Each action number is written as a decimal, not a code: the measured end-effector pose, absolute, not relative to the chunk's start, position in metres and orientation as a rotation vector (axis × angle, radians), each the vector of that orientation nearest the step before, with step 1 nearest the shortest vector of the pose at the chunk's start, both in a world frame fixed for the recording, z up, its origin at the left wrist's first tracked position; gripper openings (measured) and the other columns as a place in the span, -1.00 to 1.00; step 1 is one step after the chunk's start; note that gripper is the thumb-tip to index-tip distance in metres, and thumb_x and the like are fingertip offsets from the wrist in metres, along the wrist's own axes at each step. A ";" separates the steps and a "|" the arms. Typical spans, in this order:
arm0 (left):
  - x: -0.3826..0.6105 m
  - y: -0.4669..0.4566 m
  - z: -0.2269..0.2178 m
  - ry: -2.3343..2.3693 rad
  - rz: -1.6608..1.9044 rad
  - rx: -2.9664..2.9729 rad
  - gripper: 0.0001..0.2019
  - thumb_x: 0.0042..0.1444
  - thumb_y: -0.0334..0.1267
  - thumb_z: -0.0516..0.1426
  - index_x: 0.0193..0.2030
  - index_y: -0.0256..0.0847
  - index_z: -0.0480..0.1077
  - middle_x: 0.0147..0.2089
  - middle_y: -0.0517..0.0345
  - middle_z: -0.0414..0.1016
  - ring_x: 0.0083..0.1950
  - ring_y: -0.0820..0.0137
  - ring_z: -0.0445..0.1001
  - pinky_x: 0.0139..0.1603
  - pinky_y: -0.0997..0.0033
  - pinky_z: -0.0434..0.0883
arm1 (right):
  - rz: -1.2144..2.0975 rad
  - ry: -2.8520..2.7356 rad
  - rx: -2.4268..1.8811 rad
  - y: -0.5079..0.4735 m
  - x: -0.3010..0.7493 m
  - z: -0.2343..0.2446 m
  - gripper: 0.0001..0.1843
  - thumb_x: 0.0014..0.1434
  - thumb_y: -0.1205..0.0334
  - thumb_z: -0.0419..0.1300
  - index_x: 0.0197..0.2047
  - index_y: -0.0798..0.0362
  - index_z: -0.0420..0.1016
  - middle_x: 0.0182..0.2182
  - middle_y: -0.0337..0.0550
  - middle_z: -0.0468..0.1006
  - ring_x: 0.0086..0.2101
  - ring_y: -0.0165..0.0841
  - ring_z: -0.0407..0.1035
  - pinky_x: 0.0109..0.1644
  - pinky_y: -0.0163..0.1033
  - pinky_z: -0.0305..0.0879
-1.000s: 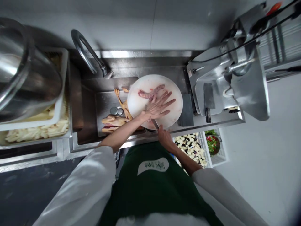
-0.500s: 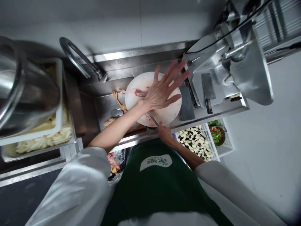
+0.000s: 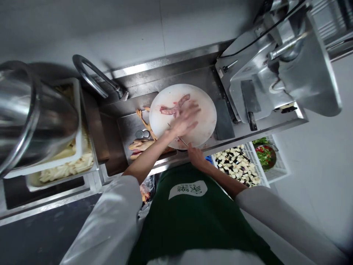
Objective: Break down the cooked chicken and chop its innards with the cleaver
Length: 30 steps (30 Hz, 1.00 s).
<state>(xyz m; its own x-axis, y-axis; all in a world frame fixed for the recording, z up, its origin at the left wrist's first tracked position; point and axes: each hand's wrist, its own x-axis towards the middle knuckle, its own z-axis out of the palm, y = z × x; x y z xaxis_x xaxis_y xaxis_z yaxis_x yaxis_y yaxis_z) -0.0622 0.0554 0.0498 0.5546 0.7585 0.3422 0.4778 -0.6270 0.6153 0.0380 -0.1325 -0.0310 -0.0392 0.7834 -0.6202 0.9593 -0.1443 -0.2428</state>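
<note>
Only writing around here is a white patch (image 3: 188, 189) on the green apron (image 3: 193, 221). It's got some green characters on it. Too small and blurry to read, honestly.

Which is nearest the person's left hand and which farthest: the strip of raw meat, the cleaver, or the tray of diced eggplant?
From the left hand on the round white board:
1. Strip of raw meat, just beyond the fingers, on the board.
2. Cleaver, off to the right on the slicer's tray.
3. Diced eggplant, lower right, below the counter; close to the cleaver's distance, so that order is unsure.
</note>
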 end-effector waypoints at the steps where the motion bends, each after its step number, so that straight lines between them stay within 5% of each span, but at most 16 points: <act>1: -0.072 0.053 0.042 1.046 0.904 2.306 -0.59 0.40 -0.04 0.07 0.28 -0.15 0.33 0.25 -0.07 0.42 0.39 0.13 0.32 0.43 -0.06 0.25 | -0.976 1.853 1.973 -0.130 0.041 -0.030 -0.43 0.43 0.47 -0.18 0.46 0.37 0.07 -0.06 0.35 0.62 0.01 0.00 0.55 0.06 -0.03 0.43; 6: -0.119 0.010 -0.036 1.258 1.094 2.130 -0.81 0.42 -0.20 0.02 -0.07 -0.17 0.44 -0.12 -0.02 0.46 0.04 0.18 0.43 0.19 0.05 0.41 | -1.110 1.838 1.986 -0.115 0.058 -0.023 -0.61 0.54 0.24 -0.13 0.27 0.27 0.24 -0.08 0.24 0.62 -0.02 -0.06 0.56 0.02 -0.13 0.38; 12: -0.126 -0.055 -0.122 1.251 0.805 2.100 -0.84 0.37 -0.25 0.09 -0.16 -0.19 0.48 -0.07 -0.08 0.47 0.00 0.18 0.41 0.07 0.07 0.46 | -1.086 1.839 1.990 -0.108 0.065 -0.013 -0.68 0.53 0.24 -0.11 0.18 0.24 0.27 -0.08 0.23 0.62 -0.01 -0.07 0.54 0.00 -0.18 0.32; 30: -0.176 -0.091 -0.106 1.718 1.205 1.676 -0.80 0.38 -0.18 0.06 -0.22 -0.17 0.44 -0.20 0.01 0.49 -0.07 0.25 0.48 0.06 0.18 0.45 | -0.837 1.818 2.124 -0.084 -0.004 -0.016 -0.64 0.56 0.19 -0.14 0.23 0.21 0.26 -0.09 0.21 0.63 -0.04 -0.15 0.58 0.01 -0.21 0.39</act>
<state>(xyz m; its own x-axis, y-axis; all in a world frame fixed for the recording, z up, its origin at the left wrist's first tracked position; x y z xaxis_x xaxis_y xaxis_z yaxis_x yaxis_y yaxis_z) -0.1756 -0.0914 -0.1058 -0.1583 0.9552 0.2499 0.5601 -0.1216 0.8194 -0.0037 -0.0841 -0.0163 0.0711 0.8317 -0.5506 0.9590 -0.2089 -0.1917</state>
